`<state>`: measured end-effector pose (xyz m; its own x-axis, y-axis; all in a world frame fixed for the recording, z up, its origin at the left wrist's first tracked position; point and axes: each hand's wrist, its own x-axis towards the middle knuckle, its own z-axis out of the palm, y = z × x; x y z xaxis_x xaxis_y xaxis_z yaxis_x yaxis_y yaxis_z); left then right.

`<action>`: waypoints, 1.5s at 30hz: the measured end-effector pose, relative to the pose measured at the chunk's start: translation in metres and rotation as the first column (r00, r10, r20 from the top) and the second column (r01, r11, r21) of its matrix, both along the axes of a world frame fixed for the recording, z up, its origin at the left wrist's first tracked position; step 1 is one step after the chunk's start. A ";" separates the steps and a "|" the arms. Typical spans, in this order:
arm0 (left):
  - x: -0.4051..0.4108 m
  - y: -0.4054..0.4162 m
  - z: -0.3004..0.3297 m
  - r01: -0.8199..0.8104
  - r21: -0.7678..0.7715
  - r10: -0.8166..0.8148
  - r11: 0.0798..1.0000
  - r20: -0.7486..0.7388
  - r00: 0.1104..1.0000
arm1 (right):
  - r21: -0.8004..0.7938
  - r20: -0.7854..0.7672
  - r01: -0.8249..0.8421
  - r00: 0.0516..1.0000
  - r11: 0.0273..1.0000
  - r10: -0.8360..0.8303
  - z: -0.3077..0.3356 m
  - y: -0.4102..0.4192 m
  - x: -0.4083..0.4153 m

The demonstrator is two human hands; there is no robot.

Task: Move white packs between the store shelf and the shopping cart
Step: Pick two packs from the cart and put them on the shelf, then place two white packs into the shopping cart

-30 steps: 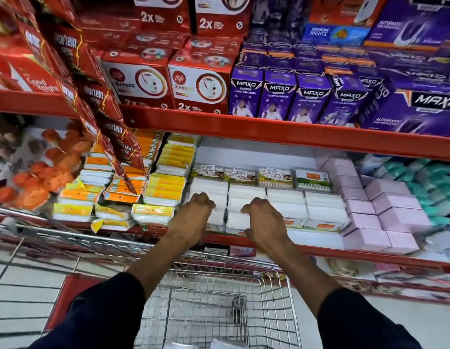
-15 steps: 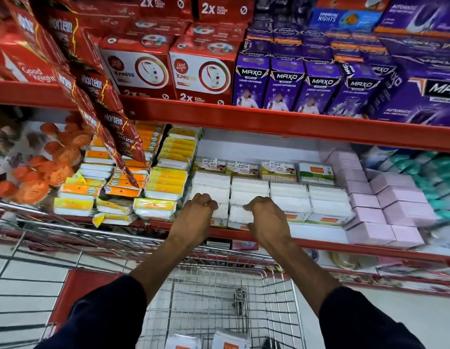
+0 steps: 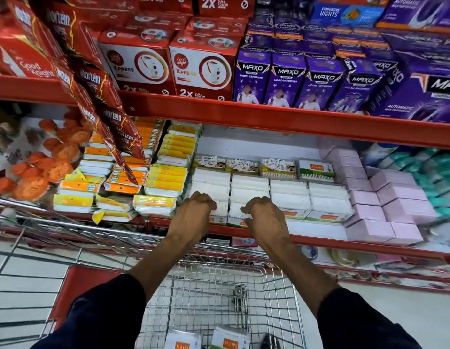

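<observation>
Left hand: the left hand (image 3: 197,210) lies on the front white pack (image 3: 220,210) of the leftmost row, fingers curled over its top edge. If they already pinch it or only rest on it, I cannot tell.

Right hand: the right hand (image 3: 263,215) is curled the same way on the front pack of the next row (image 3: 235,211), just beside the first. Its grip also cannot be read, because the fingertips are hidden under the knuckles.

White packs: they stand in four rows on the lower shelf (image 3: 319,230), tight one behind the other, with orange labels at the front edge.

Handling: they look like thin clear boxes of cotton buds, so I judge them light and quite stiff, a little slippery from the smooth plastic (a hard squeeze may dent the lid).

Where to hold: best by the two long sides or top and front edge, lifting straight up, because the neighbours touch on both sides.

Shopping cart: the wire cart (image 3: 219,285) is under the arms, and two similar packs (image 3: 206,340) with orange labels lie at its near end. The rest of the basket in view looks bare.

Neighbours: yellow and orange packets (image 3: 166,182) stand to the left, pink boxes (image 3: 385,205) to the right, near but not touched.
</observation>
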<state>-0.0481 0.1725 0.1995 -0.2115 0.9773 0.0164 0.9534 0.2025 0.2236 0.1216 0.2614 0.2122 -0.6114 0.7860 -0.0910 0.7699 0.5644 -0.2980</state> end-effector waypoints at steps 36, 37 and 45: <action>0.019 -0.044 -0.011 -0.004 0.071 0.011 0.997 -0.096 0.995 | 0.155 -0.086 -0.103 0.989 0.983 0.118 -0.011 -0.040 0.019; 0.024 -0.056 -0.014 0.000 0.083 0.009 0.997 -0.105 0.994 | 0.172 -0.092 -0.119 0.986 0.978 0.136 -0.014 -0.049 0.024; 0.053 -0.156 -0.069 -0.030 0.011 0.031 0.999 -0.059 0.998 | 0.096 0.007 -0.239 0.971 0.966 0.239 -0.069 -0.125 0.064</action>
